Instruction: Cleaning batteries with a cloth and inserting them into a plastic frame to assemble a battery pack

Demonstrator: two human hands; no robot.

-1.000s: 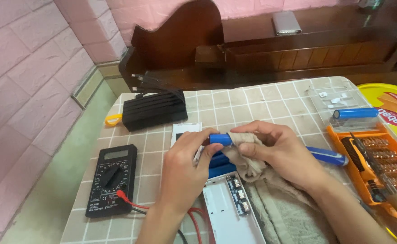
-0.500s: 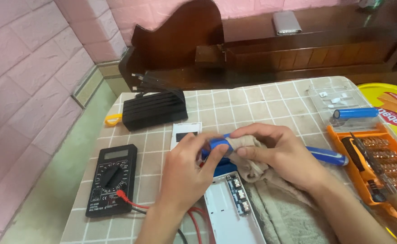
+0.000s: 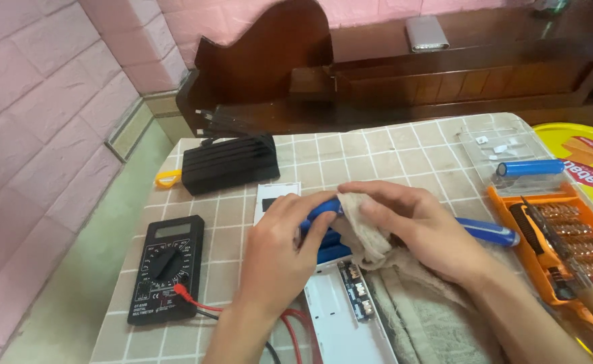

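My left hand grips the end of a blue cylindrical battery cell. My right hand presses a beige cloth around the cell's other end. More blue cells lie just below, at the top of an open white case with a small circuit board. The rest of the cloth spreads under my right forearm.
A black multimeter with red and black leads lies at the left. A black ribbed box sits behind it. An orange screwdriver-bit kit, a loose blue cell, a blue-handled tool and a yellow tin are at the right.
My left hand has slid up along the blue cell and now covers more of it. The cloth in my right hand shifted slightly left over the cell.
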